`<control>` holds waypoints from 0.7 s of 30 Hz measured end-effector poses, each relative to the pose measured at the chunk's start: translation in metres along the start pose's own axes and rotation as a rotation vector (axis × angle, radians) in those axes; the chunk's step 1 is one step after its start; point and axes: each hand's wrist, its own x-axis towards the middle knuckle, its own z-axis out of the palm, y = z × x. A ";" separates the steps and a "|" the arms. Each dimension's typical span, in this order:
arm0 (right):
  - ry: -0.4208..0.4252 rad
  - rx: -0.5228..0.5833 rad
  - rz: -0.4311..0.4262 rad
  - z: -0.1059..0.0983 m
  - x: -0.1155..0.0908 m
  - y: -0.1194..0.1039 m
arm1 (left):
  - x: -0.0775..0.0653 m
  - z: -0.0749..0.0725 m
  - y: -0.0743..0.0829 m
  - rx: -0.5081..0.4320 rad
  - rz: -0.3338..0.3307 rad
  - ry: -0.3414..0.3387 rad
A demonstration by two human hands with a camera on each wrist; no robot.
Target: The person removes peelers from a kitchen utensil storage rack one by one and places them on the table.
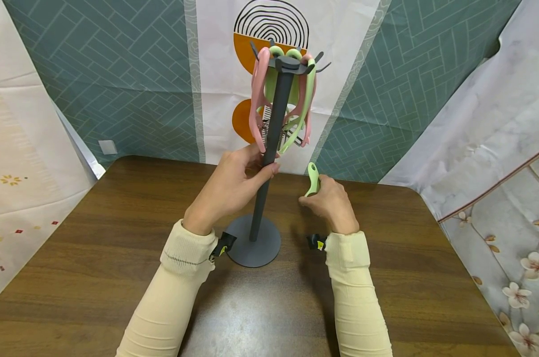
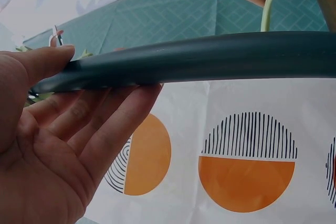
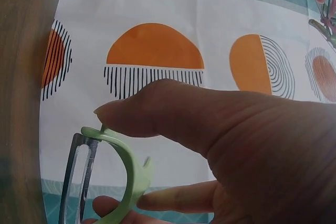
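A dark grey utensil stand [image 1: 260, 203] rises from a round base [image 1: 253, 250] on the table. My left hand [image 1: 226, 188] holds its pole partway up, thumb on one side and fingers on the other, as the left wrist view also shows. Several pink utensils [image 1: 258, 99] and light green utensils [image 1: 306, 106] hang from the hooks at the top. To the right of the pole, my right hand [image 1: 333, 202] pinches a light green Y-shaped peeler [image 3: 131, 166] by its head, beside the metal blade [image 3: 79, 177]. In the head view the peeler's handle points up.
The brown wooden table [image 1: 95, 248] spreads around the stand. Behind its back edge hangs a patterned cloth [image 1: 363, 124] in green and white with orange shapes. Pale fabric [image 1: 32, 163] hangs at the left, and flowered fabric [image 1: 510, 258] at the right.
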 end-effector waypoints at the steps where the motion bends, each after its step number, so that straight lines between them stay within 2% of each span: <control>1: -0.001 0.002 0.000 0.000 0.000 0.000 | 0.000 0.000 0.000 0.001 0.000 0.000; 21: -0.023 0.025 -0.005 0.004 0.002 0.001 | 0.000 0.001 -0.001 -0.009 0.000 -0.002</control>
